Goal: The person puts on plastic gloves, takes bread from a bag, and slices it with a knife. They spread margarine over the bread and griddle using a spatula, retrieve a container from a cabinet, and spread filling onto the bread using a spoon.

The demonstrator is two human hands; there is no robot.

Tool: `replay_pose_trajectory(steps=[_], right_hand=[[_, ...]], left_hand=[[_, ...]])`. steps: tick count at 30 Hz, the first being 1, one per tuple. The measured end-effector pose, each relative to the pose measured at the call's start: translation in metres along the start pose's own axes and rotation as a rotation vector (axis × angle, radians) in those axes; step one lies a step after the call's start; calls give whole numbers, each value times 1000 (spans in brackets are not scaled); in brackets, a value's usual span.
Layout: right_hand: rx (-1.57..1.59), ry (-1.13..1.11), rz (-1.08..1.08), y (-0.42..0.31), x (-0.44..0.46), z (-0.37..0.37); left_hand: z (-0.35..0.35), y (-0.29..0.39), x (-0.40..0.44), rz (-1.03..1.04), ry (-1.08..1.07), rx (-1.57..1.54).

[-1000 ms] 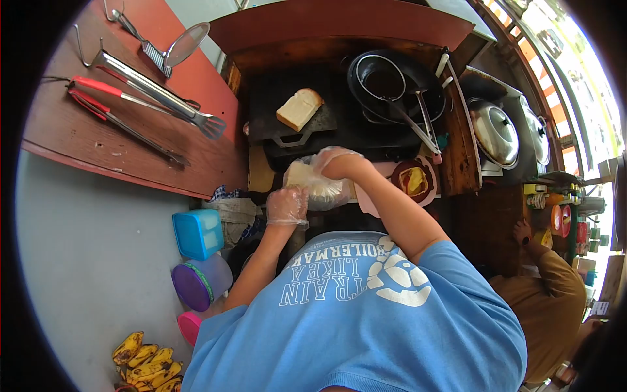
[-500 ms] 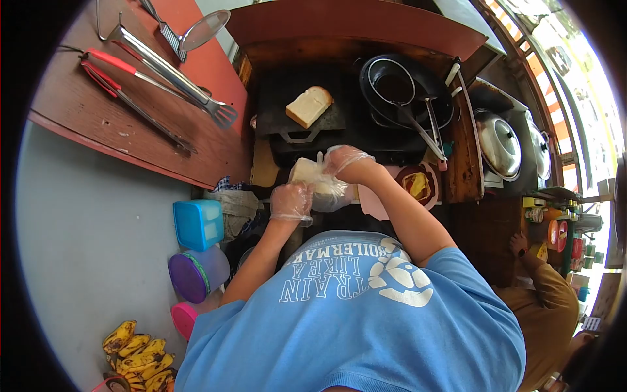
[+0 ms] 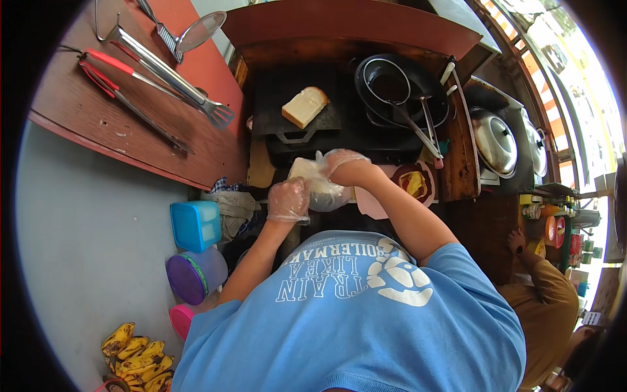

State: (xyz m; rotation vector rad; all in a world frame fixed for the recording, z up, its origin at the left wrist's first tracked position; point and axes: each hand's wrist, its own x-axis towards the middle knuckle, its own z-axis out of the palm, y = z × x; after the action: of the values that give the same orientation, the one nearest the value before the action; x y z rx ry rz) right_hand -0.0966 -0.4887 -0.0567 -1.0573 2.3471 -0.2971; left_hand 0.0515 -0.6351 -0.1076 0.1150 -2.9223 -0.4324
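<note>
My left hand (image 3: 289,200), in a clear plastic glove, is closed on a pale slice of bread (image 3: 301,169) in front of the stove. Close beside it, my right hand (image 3: 344,164), also gloved, has its fingers curled down by some crumpled clear plastic (image 3: 320,171); what they grip is hidden. A translucent tub or bag (image 3: 328,200) shows below the hands. Beyond them, a thick slice of bread (image 3: 305,107) lies on the black griddle (image 3: 269,116). Right of my right forearm, a plate (image 3: 428,196) with yellow and dark red food sits on a pink board (image 3: 369,204).
A black wok (image 3: 434,81) holds a strainer (image 3: 410,78) and another long-handled tool. Tongs (image 3: 130,108) hang on the red-brown wooden panel. At left are a blue container (image 3: 196,225), a purple-lidded tub (image 3: 187,277) and bananas (image 3: 138,359). A person in brown (image 3: 539,313) is at right.
The whole view has shifted slightly left. My hands stay close together at the plastic and bread, with only a slight movement of the fingers. The bread on the griddle has not moved.
</note>
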Motion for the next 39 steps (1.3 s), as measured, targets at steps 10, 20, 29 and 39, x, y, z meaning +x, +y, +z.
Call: replay_pose_trajectory(steps=[10, 20, 29, 39], right_hand=[[285, 162, -86, 23, 10, 30], [-319, 190, -354, 57, 19, 69], [297, 244, -56, 48, 2, 45], [634, 307, 239, 20, -20, 3]], left_hand=[[19, -14, 9, -361, -38, -544], [24, -14, -6, -399, -117, -223], [-29, 20, 4, -249, 117, 26], [-8, 85, 31, 382, 171, -351]])
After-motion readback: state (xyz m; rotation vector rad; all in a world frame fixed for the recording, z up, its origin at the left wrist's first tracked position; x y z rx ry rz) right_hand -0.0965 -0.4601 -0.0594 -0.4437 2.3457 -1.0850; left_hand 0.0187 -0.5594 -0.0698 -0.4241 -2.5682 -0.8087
